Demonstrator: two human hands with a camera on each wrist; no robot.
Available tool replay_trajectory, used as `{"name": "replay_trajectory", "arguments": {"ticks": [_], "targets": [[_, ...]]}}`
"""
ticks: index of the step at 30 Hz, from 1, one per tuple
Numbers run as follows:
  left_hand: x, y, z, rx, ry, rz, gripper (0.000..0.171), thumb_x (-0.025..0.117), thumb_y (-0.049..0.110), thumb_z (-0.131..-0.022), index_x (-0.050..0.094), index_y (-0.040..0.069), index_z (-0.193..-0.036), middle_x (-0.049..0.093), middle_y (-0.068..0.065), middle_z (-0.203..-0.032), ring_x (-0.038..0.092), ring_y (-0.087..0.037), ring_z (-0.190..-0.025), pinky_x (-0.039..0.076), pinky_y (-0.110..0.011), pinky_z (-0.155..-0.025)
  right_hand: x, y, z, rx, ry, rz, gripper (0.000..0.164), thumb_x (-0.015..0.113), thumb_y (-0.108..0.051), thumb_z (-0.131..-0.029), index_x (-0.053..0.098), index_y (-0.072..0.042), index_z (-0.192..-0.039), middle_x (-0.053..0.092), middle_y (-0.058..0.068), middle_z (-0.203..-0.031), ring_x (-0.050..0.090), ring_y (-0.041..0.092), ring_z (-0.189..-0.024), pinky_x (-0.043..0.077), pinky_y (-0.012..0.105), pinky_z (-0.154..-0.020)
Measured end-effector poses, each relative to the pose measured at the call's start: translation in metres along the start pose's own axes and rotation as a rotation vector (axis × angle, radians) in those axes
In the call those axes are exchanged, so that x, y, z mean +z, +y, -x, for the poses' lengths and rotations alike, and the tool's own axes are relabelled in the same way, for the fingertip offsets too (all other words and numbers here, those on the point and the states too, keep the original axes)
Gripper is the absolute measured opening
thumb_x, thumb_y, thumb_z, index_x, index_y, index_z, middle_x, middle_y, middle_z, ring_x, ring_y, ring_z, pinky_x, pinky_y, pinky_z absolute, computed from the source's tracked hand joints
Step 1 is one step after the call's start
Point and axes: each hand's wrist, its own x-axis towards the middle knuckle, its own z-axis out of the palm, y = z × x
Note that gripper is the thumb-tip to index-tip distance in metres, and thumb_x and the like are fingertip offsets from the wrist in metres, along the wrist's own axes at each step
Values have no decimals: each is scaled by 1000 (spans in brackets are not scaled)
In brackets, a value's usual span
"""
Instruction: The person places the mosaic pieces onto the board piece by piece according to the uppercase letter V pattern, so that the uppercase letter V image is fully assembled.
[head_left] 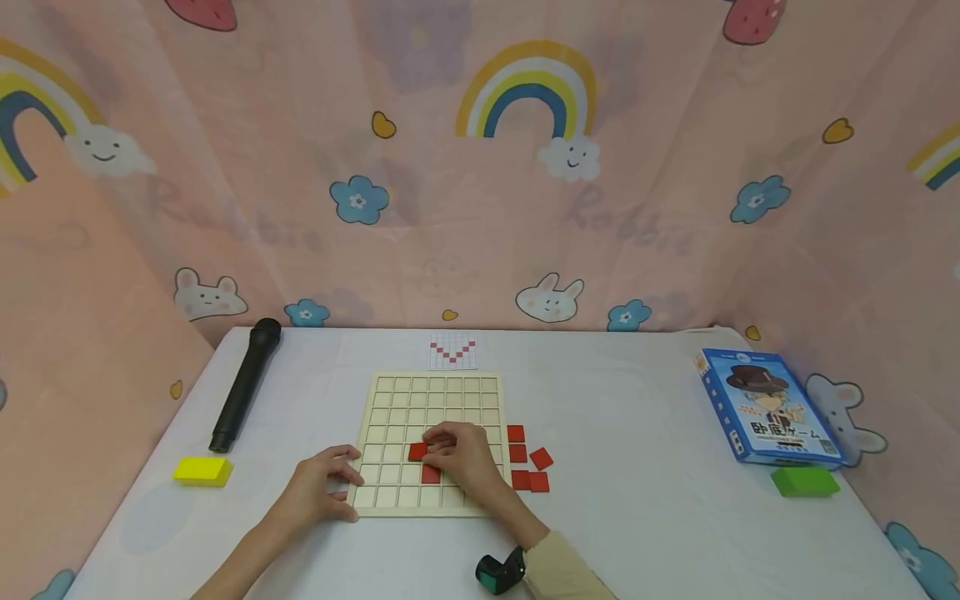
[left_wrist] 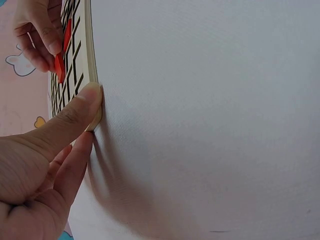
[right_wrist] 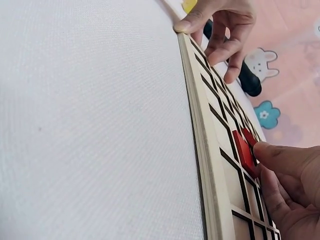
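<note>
A pale gridded board (head_left: 390, 410) lies on the white table. My left hand (head_left: 315, 485) holds its near left corner, the thumb (left_wrist: 82, 102) on the edge and the other fingers lower along the side. Over the board's middle, my right hand (head_left: 463, 458) pinches a red square tile (head_left: 417, 452) between thumb and fingertips; in the left wrist view this tile (left_wrist: 59, 68) looks tilted. Another red tile (head_left: 431, 474) sits in a cell just below and to the right of it, in front of the fingers in the right wrist view (right_wrist: 244, 154).
Several loose red tiles (head_left: 538, 482) lie right of the board. Behind it is a small pattern card (head_left: 453, 352) with a red V. A black microphone-shaped object (head_left: 246, 385) and yellow block (head_left: 202, 472) lie left; a blue box (head_left: 768, 408) and green block (head_left: 806, 482) lie right.
</note>
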Motion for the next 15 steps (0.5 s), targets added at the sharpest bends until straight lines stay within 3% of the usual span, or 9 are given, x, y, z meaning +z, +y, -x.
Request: {"name": "replay_trajectory", "arguments": {"ticks": [15], "targets": [[0,0,0,-9,-5,10,38,87,-11,-46,68,3,-76,60,-12,-119,62,-27,-98,58,-26,-70,-2,-2,-1,20,-21,-12,24,75,3,-77,68,3,-100,71,10,-88,69,14,-75,56,17,-72]]}}
